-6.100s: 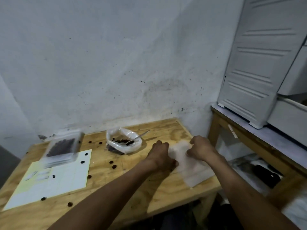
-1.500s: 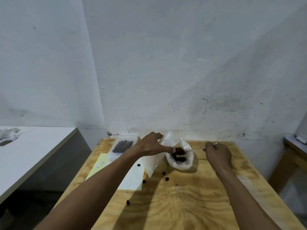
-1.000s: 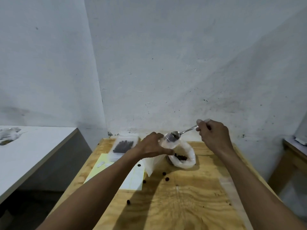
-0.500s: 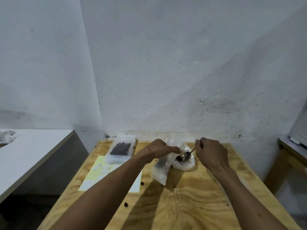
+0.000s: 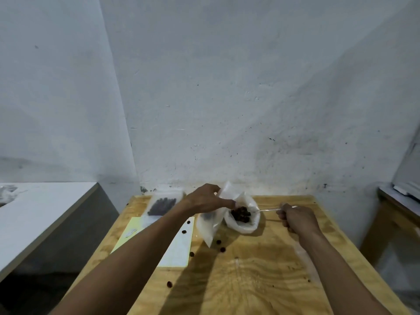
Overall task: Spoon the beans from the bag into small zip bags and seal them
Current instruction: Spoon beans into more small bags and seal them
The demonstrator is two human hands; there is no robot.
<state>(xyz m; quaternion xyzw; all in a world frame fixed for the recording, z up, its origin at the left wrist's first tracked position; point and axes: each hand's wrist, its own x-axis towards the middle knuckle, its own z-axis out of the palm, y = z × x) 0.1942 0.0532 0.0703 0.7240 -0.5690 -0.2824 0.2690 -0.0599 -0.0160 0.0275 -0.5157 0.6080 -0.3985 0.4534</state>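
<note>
Dim, flat, bluish light. Arms threw long soft shadows toward the camera across the table (image 5: 261, 269), so the source sat ahead and above. Wide-angle bend at the edges, the wall (image 5: 227, 87) corner leaned. Whole picture soft and grainy, no glare.

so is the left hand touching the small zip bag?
Touching: head view shows the left hand pinching the small zip bag at its top edge.

On the wooden tabletop (image 5: 261, 276), the open plastic bag of dark beans (image 5: 242, 218) sits far-centre; the small clear zip bag (image 5: 210, 221) just left; a filled zip bag (image 5: 162, 205) farther left.
</note>
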